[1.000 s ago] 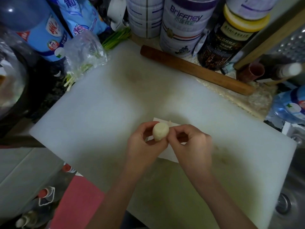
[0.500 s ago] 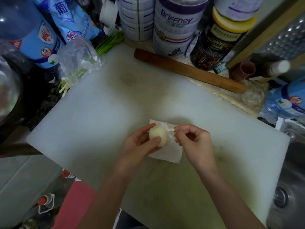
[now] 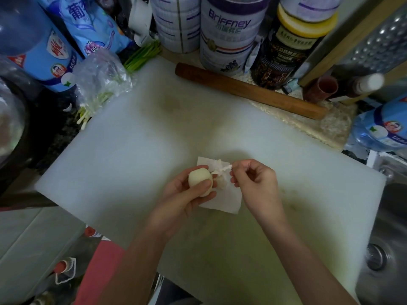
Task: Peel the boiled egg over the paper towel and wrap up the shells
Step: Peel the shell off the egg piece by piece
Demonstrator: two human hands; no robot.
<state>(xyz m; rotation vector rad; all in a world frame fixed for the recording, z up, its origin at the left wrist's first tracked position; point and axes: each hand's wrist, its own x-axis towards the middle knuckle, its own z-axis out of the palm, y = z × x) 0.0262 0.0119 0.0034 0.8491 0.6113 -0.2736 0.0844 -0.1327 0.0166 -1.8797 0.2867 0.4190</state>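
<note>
We see the left hand (image 3: 184, 197) cupped round the boiled egg (image 3: 198, 178), fingers curled beneath it and the thumb laid across its near side; the egg's exposed surface is smooth and pale. The egg is held just above the left part of the paper towel (image 3: 222, 204), which lies flat on the white cutting board (image 3: 132, 150). We note the right hand (image 3: 256, 183) just beside the egg, thumb and forefinger pinching the end of a thin strip of shell (image 3: 221, 170); the strip's other end meets the egg, and the remaining fingers are loosely curled. The two hands are close together but do not touch. Below the strip a pale lump (image 3: 221, 183) rests on the towel, too blurred for us to identify. A wooden rolling pin (image 3: 248, 90) lies along the board's far edge.
</note>
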